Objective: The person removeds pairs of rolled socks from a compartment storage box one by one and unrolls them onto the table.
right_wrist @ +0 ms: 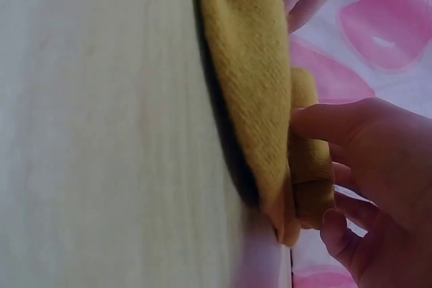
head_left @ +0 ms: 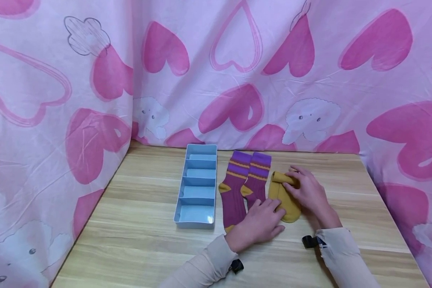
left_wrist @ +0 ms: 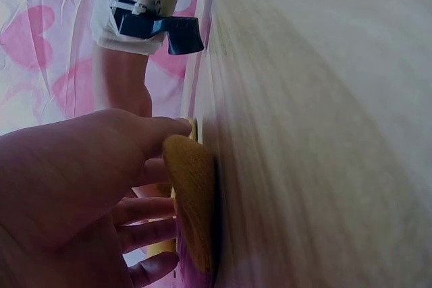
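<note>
A mustard sock [head_left: 291,208] lies flat with its upper end rolled over; whether a second one lies beneath cannot be told. My right hand [head_left: 309,192] pinches the rolled end between thumb and fingers, which the right wrist view shows beside the thick roll [right_wrist: 314,166]. Over the sock's left edge reaches my left hand [head_left: 257,224], its fingers loosely extended and touching or nearly touching the fabric. Left of it lies a pair of purple socks [head_left: 234,200] with mustard heels and stripes, partly covered by that hand. One mustard toe [left_wrist: 192,193] shows beside my left fingers.
A light blue tray [head_left: 177,206] with several compartments stands left of the purple socks. Everything rests on a wood-grain table [head_left: 137,224]. Pink heart-patterned cloth [head_left: 234,48] hangs along its back and both sides.
</note>
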### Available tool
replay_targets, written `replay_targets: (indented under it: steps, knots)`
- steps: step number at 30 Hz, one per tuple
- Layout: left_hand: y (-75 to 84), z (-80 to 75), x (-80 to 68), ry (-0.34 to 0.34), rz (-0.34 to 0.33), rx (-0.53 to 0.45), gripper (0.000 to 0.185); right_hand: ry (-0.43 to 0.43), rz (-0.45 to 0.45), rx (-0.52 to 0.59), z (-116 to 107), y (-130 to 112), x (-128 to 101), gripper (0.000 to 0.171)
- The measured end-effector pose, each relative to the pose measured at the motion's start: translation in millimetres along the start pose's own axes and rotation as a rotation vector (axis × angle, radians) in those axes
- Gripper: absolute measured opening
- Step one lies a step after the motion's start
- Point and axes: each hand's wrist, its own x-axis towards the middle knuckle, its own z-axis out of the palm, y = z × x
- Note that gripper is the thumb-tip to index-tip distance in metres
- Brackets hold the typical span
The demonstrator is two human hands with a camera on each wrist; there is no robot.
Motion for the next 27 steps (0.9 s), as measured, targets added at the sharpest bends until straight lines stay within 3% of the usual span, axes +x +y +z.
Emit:
replay_targets:
  steps: [13, 27]
  knots:
    - [4.0, 1.6, -4.2, 0.009, 0.018, -0.003, 0.046, 0.030, 0.058, 0.068, 1.1, 2.1, 6.2, 0.036]
    - [9.4, -4.6, -8.2, -0.013, 0.038, 0.031, 0.037, 0.084, 0.044, 0.036, 0.5, 4.8, 6.9, 0.018]
